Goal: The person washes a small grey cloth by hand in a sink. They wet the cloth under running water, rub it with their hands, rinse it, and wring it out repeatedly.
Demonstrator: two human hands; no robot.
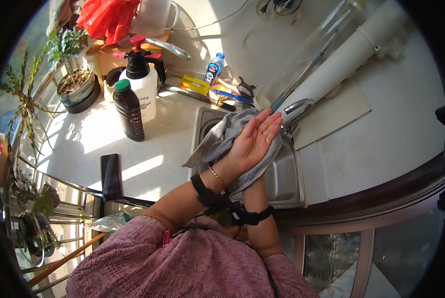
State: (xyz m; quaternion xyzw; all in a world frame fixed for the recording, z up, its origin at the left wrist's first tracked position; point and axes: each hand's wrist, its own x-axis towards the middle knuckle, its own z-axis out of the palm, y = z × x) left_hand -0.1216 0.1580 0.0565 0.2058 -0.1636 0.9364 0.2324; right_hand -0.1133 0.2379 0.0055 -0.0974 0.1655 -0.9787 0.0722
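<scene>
My left hand [253, 143] lies palm up over a grey towel [217, 138], its fingers extended towards the faucet [299, 108]; nothing rests on the palm. The towel hangs above a stainless steel sink [282, 178] and spreads out on both sides of that hand. My right forearm passes below the towel, and the cloth covers my right hand, so its fingers cannot be seen. Black straps are on both forearms, and a thin bracelet circles the left wrist.
Left of the sink stand a dark bottle with a green cap [128, 111] and a pump sprayer [144, 85]. A smartphone [111, 177] lies at the counter's edge. Behind the sink are a yellow brush [195, 85], a blue-capped bottle [214, 69] and a white pipe [330, 61].
</scene>
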